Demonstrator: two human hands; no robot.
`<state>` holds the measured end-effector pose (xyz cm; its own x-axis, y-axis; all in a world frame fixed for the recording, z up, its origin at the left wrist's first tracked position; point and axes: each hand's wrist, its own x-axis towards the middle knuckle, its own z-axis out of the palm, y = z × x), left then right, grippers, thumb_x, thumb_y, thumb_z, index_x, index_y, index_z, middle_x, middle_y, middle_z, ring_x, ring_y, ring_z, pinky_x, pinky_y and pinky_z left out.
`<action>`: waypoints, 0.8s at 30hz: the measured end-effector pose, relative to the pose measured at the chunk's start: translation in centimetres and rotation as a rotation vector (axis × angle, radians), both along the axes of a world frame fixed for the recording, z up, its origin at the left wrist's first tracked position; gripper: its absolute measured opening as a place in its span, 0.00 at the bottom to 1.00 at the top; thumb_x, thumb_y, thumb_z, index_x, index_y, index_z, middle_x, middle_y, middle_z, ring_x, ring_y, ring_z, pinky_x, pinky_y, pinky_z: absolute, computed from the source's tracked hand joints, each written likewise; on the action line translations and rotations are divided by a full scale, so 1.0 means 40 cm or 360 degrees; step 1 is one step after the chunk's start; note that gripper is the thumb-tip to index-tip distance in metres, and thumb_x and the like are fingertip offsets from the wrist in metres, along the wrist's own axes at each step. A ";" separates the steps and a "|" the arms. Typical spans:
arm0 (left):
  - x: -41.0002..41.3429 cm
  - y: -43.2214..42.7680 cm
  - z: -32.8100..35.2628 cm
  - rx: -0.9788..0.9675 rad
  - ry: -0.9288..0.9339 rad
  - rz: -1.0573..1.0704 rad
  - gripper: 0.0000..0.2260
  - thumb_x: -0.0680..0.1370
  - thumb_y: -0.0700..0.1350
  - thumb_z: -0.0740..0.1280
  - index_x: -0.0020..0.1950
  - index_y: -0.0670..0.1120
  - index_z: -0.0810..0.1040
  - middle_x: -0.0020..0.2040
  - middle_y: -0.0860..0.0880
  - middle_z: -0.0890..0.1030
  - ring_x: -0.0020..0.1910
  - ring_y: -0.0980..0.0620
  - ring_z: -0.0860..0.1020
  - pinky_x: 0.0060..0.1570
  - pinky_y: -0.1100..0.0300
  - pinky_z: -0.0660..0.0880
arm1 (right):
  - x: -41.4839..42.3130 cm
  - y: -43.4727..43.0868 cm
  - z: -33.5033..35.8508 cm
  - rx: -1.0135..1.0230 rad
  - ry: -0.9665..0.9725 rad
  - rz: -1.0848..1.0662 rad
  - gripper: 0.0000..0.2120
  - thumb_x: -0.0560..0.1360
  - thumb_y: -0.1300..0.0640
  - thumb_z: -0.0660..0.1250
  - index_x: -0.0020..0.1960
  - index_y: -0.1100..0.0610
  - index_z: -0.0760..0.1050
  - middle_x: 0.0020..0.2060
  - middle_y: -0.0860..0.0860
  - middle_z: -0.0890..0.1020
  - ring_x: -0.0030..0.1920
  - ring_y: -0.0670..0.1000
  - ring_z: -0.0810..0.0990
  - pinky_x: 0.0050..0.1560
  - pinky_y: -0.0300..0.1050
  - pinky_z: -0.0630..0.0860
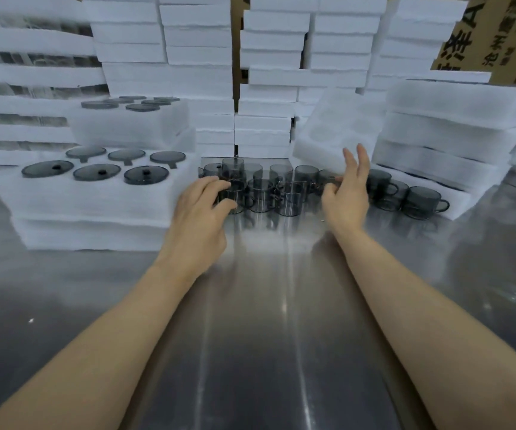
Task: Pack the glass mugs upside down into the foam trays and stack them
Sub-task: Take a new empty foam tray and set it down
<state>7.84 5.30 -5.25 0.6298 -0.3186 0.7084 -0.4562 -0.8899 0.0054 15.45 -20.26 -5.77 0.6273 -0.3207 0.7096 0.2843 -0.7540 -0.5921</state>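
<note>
Your left grip curls round a smoky grey glass mug; whether your half-splayed right grip pinches a handle, I cannot tell. Lifting crookedly could topple the crowded neighbouring mugs.

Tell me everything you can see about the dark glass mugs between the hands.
The glass mugs are smoky grey, see-through, straight-sided, each with a loop handle. They stand clustered on the shiny metal table, one seemingly stacked at the back left. The left hand curls its fingers round the front left one; the right hand is at the cluster's right edge, grip unclear.
</note>
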 end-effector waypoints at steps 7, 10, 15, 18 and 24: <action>0.012 0.018 0.003 0.0113 0.0062 0.0244 0.13 0.69 0.34 0.67 0.53 0.39 0.82 0.53 0.43 0.81 0.60 0.40 0.75 0.61 0.49 0.65 | 0.073 -0.069 -0.016 -0.0114 0.0181 -0.0006 0.31 0.74 0.65 0.57 0.76 0.52 0.57 0.77 0.48 0.52 0.48 0.55 0.77 0.47 0.47 0.73; 0.018 0.023 -0.006 0.0223 0.0063 0.0377 0.12 0.72 0.39 0.64 0.54 0.42 0.82 0.55 0.46 0.81 0.62 0.43 0.73 0.64 0.53 0.60 | 0.087 -0.074 -0.016 -0.0123 0.0144 0.0068 0.31 0.72 0.66 0.58 0.75 0.57 0.58 0.74 0.53 0.56 0.50 0.58 0.76 0.55 0.49 0.73; 0.022 0.021 -0.013 0.0379 0.0147 0.0560 0.17 0.74 0.42 0.61 0.62 0.41 0.76 0.68 0.41 0.73 0.75 0.43 0.60 0.72 0.52 0.49 | 0.073 -0.066 -0.010 0.0006 0.0021 0.0132 0.30 0.72 0.67 0.60 0.73 0.60 0.60 0.69 0.57 0.60 0.46 0.55 0.76 0.54 0.47 0.74; 0.021 0.019 -0.016 0.0470 0.0241 0.0647 0.20 0.75 0.44 0.60 0.66 0.42 0.71 0.74 0.40 0.66 0.77 0.43 0.54 0.74 0.53 0.44 | 0.044 -0.051 -0.007 0.0058 -0.0025 0.0185 0.29 0.72 0.68 0.60 0.73 0.61 0.61 0.67 0.56 0.62 0.44 0.50 0.76 0.51 0.37 0.71; -0.001 0.022 -0.013 0.0278 0.0277 0.0457 0.21 0.74 0.41 0.61 0.68 0.42 0.72 0.70 0.43 0.71 0.74 0.44 0.61 0.74 0.54 0.44 | -0.035 -0.030 -0.006 0.0107 -0.0108 0.0307 0.23 0.75 0.67 0.63 0.69 0.61 0.67 0.63 0.50 0.64 0.40 0.44 0.73 0.48 0.32 0.72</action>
<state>7.79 6.19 -5.77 0.8171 -0.2181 0.5337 -0.1936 -0.9757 -0.1023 14.03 -21.46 -6.00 0.6333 -0.2476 0.7332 0.4602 -0.6413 -0.6140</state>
